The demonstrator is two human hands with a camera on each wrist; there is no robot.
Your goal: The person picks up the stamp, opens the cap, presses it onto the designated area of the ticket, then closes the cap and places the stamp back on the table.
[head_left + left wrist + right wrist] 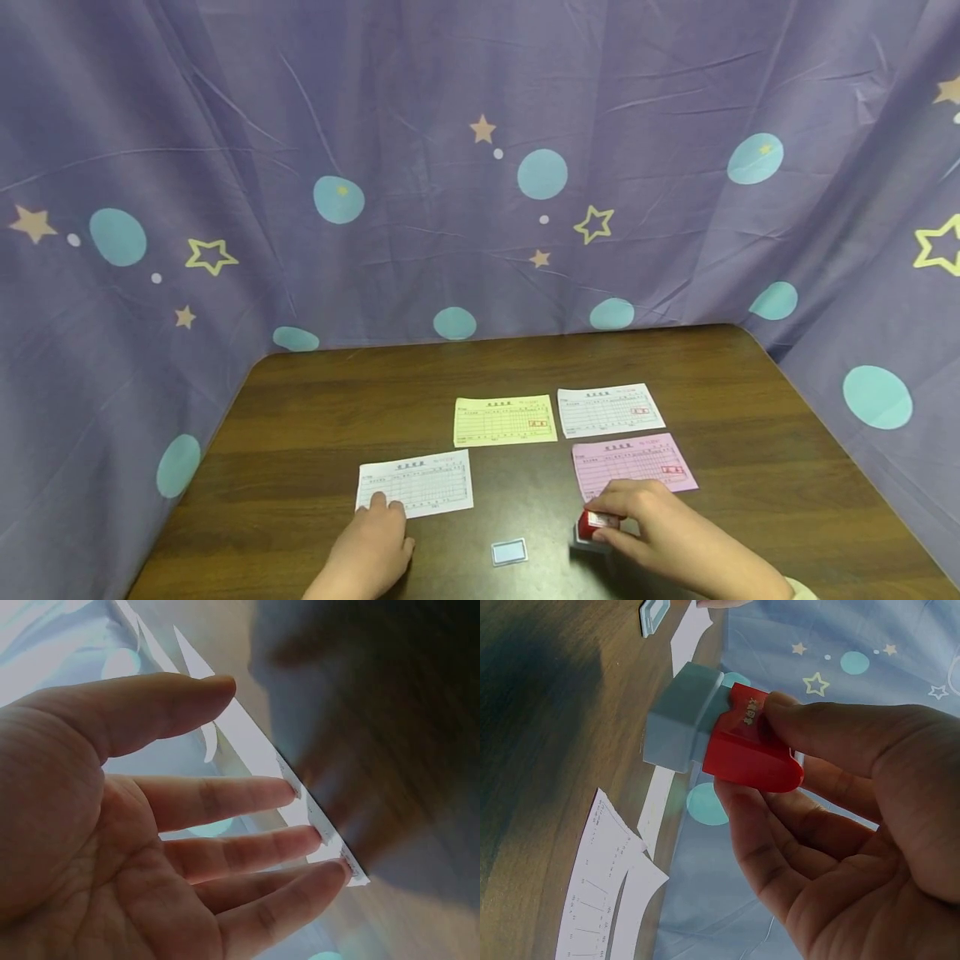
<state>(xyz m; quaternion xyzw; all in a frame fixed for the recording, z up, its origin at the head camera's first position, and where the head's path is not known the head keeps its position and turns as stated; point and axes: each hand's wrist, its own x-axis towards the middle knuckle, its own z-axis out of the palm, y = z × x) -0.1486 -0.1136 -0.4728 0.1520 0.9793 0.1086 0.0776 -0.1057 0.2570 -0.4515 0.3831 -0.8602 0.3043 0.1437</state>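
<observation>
My right hand (645,521) pinches a self-inking stamp by its red top (746,746), thumb on one side and fingers on the other. The stamp's grey base (682,720) points down toward the table, in front of a pink form (626,462) with a red stamp mark at its right. My left hand (371,542) rests its fairly straight fingertips on the near edge of a white form (431,483); no red mark shows on that form. In the left wrist view the thumb (180,701) is off the paper.
A small pale-blue rectangular piece (510,552) with a grey rim lies between the hands. Behind lie a yellow form (502,421) and another white form (607,410), each with a red mark. A purple patterned curtain (450,167) surrounds the brown wooden table (300,417).
</observation>
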